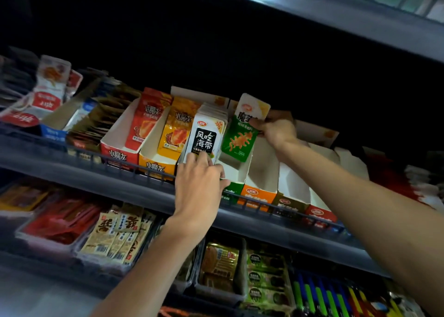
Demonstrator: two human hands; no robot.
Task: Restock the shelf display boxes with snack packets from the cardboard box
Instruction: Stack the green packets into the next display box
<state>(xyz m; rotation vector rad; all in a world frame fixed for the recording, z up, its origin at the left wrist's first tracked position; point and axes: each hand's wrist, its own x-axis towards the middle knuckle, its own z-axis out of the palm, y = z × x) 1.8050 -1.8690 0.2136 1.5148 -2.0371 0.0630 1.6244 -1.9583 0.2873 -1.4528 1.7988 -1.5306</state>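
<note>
Restock about half done: left-hand boxes full, right-hand ones waiting.
Your right hand pinches a green-and-white snack packet by its top, its lower end already inside the near-empty green cardboard display box. Your left hand rests relaxed fingertips on the neighbouring full stack of white-and-black packets. The orange display box and those beyond look empty.
</note>
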